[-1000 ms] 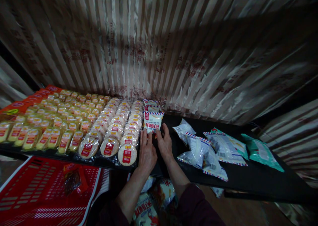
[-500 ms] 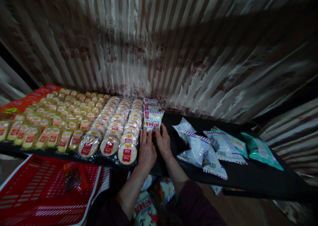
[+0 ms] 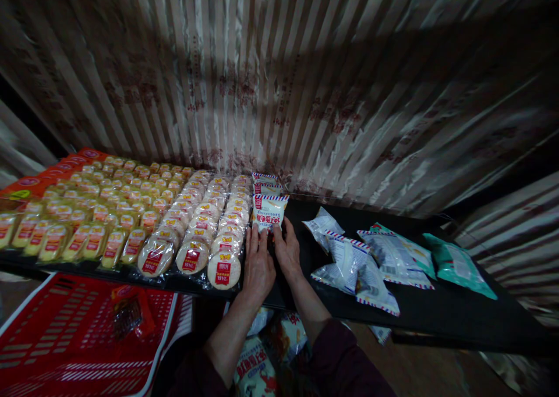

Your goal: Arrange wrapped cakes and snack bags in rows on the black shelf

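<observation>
My left hand (image 3: 258, 263) and my right hand (image 3: 288, 251) lie side by side at the near edge of a white snack packet (image 3: 269, 212) with a red-and-blue striped border. Fingertips of both touch its lower part. The left fingers are stretched out and nearly together; those of the right are also extended, partly apart. Behind that packet, similar ones stand in a row. Just left of my left hand are rows of round wrapped crackers (image 3: 224, 269). To the right of my right hand, several white striped packets (image 3: 347, 261) lie loosely on the black shelf (image 3: 301, 301).
Yellow wrapped cakes (image 3: 92, 240) fill the shelf's left part, beside orange packaging (image 3: 56, 167). Green packets (image 3: 456, 264) lie at the right. Below are a red basket (image 3: 82, 333) and more packets (image 3: 253, 365). A striped curtain (image 3: 262, 82) hangs behind.
Both hands stay almost where they were at the white packet. The packet's front has tilted slightly more upright; nothing else has visibly moved.
</observation>
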Available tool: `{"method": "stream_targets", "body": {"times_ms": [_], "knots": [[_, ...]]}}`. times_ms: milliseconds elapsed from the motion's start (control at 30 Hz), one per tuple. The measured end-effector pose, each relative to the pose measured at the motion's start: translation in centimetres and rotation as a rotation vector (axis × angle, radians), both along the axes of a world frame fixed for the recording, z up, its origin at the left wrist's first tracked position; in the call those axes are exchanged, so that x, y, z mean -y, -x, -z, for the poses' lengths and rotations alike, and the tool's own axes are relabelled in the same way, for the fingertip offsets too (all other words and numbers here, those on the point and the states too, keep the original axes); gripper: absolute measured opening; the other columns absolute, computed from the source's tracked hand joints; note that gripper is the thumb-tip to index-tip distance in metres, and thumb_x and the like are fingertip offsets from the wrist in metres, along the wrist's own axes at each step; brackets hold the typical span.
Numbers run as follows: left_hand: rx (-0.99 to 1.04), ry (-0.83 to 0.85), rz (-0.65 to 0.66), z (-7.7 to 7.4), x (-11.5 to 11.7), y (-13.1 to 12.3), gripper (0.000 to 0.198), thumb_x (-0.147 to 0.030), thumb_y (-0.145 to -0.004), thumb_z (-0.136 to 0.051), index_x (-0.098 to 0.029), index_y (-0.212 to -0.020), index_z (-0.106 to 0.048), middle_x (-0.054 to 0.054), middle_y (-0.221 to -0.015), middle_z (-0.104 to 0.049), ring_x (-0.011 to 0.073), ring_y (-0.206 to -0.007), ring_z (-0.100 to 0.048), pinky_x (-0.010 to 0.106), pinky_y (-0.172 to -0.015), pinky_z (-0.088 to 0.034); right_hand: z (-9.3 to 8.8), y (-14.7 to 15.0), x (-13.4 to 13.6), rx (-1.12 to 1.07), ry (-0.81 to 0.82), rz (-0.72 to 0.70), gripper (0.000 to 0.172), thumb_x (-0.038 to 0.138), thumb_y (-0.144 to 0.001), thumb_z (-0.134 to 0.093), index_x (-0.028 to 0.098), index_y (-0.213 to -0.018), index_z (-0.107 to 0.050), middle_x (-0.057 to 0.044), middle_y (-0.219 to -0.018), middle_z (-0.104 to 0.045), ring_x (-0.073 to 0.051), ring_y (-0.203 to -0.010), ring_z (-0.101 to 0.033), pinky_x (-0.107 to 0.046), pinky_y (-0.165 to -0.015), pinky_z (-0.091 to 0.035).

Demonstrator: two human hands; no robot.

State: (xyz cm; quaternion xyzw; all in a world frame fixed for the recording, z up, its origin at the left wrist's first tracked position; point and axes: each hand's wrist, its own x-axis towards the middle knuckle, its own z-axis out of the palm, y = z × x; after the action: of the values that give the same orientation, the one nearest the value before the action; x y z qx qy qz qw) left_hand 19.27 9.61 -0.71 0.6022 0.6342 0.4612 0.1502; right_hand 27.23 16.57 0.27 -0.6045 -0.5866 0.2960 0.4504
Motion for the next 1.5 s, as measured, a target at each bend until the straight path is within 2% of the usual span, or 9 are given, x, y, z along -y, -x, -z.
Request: {"method": "stream_targets", "body": {"times_ms": [233,400,600,900,1333,1500], "knots": [[-0.037,-0.003,0.002,-0.1,0.1,0.0,0.059,-0.003,-0.082,-0.035,-0.007,-0.141,-0.036,0.016,-0.155,-0.022,0.0251,-0.145,-0.006,0.05,-0.117,-0.022,-0.1,-0.1,0.7,0.011,-0.003,-0.003,0.061,0.054,-0.083,-0.046,0.018,-0.134,-0.048,-0.012,-0.128,-0.059,-0.025,-0.115,-0.055,-0.043,-0.101,-0.04],[-0.067,-0.046,-0.023,-0.3,0.2,0.0,0.057,-0.003,-0.083,-0.035,-0.011,-0.139,-0.039,0.012,-0.155,-0.024,0.0248,-0.145,-0.008,0.049,-0.117,-0.024,-0.5,-0.2,1.7,0.059,0.005,0.022,0.061,0.051,-0.085,-0.043,0.012,-0.133,-0.049,-0.017,-0.134,-0.054,-0.027,-0.122,-0.051,-0.047,-0.105,-0.036],[-0.142,-0.094,-0.034,-0.5,0.6,-0.1,0.055,-0.004,-0.084,-0.035,-0.013,-0.138,-0.041,0.013,-0.154,-0.027,0.0255,-0.145,-0.009,0.05,-0.115,-0.028,-0.5,-0.6,3.2,0.155,-0.094,-0.006,0.055,0.04,-0.085,-0.042,0.01,-0.13,-0.051,-0.018,-0.134,-0.054,-0.026,-0.125,-0.049,-0.047,-0.107,-0.035],[-0.156,-0.084,-0.018,-0.1,0.7,0.1,0.056,-0.003,-0.083,-0.036,-0.013,-0.138,-0.042,0.013,-0.153,-0.029,0.0261,-0.145,-0.006,0.051,-0.115,-0.028,-0.1,-1.5,4.0,0.23,-0.184,-0.096,0.049,0.031,-0.085,-0.04,0.014,-0.128,-0.054,-0.014,-0.13,-0.058,-0.024,-0.122,-0.051,-0.045,-0.105,-0.038],[-0.157,-0.02,0.001,-0.9,0.9,0.2,0.048,-0.008,-0.087,-0.035,-0.007,-0.135,-0.045,0.017,-0.153,-0.027,0.0259,-0.145,-0.009,0.048,-0.116,-0.025,0.1,-1.3,4.9,0.29,-0.203,-0.069,0.048,0.028,-0.083,-0.04,0.008,-0.124,-0.055,-0.019,-0.127,-0.058,-0.026,-0.12,-0.051,-0.046,-0.104,-0.039],[-0.138,-0.031,0.019,-0.7,0.8,0.3,0.049,-0.009,-0.088,-0.035,-0.009,-0.136,-0.044,0.016,-0.153,-0.027,0.0254,-0.145,-0.009,0.049,-0.115,-0.026,0.4,-1.6,5.3,0.282,-0.23,-0.06,0.045,0.028,-0.083,-0.041,0.012,-0.122,-0.057,-0.016,-0.126,-0.059,-0.026,-0.12,-0.051,-0.047,-0.103,-0.04]]}}
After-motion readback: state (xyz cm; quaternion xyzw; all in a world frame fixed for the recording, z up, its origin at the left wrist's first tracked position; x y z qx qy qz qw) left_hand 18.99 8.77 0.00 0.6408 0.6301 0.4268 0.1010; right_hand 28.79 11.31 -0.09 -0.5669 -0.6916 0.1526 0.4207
